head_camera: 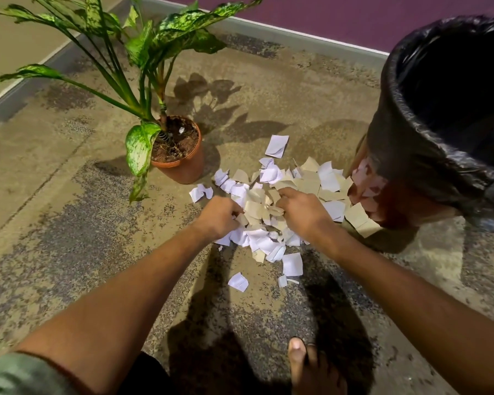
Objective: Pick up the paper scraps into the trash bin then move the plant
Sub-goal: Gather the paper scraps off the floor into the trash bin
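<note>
Both grips closed on paper scraps point(271, 201) in the floor pile: left hand point(218, 216), right hand point(300, 210). Trash bin point(405, 155) touching the pile's right edge, black liner, inside too dark to tell contents. Plant point(180, 149) just left of pile; one scrap on its soil.
</note>
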A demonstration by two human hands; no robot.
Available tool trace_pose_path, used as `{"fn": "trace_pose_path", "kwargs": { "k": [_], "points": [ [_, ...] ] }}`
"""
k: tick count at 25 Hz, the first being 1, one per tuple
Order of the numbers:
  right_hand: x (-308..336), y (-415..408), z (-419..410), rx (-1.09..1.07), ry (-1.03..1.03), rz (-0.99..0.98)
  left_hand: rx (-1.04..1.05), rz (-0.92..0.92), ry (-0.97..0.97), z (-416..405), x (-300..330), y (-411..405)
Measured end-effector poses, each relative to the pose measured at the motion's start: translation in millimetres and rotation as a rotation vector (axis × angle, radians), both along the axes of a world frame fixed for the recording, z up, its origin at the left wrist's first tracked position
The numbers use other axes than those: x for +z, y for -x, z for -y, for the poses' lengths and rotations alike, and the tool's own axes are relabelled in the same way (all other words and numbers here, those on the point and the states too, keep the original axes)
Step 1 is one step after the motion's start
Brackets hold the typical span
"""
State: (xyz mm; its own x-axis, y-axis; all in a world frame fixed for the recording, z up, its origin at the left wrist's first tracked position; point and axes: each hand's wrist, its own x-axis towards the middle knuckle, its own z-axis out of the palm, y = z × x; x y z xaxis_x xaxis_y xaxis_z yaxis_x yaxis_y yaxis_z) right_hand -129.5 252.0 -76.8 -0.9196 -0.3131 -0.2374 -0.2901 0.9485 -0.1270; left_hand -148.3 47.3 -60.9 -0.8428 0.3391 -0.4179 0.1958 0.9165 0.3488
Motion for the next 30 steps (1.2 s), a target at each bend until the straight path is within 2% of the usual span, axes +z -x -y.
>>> {"fn": "trace_pose_path", "kwargs": {
  "k": [3, 6, 11, 14, 18, 20, 25, 30],
  "points": [
    [14, -3, -15, -0.076, 0.009, 0.038, 0.055, -0.005, 0.029, 3, 12, 13],
    [38, -6, -24, -0.129, 0.061, 0.015, 0.055, -0.097, 0.089, 1, 26, 24],
    [104, -8, -30, -0.212, 0.21, -0.224, 0.178, -0.27, -0.01, -21, 63, 40],
    [149, -14, -36, -0.258, 0.364, -0.461, 0.269, -0.275, -0.184, -35, 87, 47],
    [196, -25, -58, -0.336, 0.52, -0.67, 0.427, -0.265, -0.505, -59, 118, 44],
    [211, -26, -78, -0.422, 0.534, -0.751, 0.451, -0.252, -0.652, -76, 135, 41],
    [217, -27, -135, -0.628, 0.416, -0.795, 0.359, -0.308, -0.895, -117, 184, 24],
    [209, -44, -168, -0.711, 0.453, -0.736, 0.245, -0.382, -1.114, -164, 210, 18]
  ]
}}
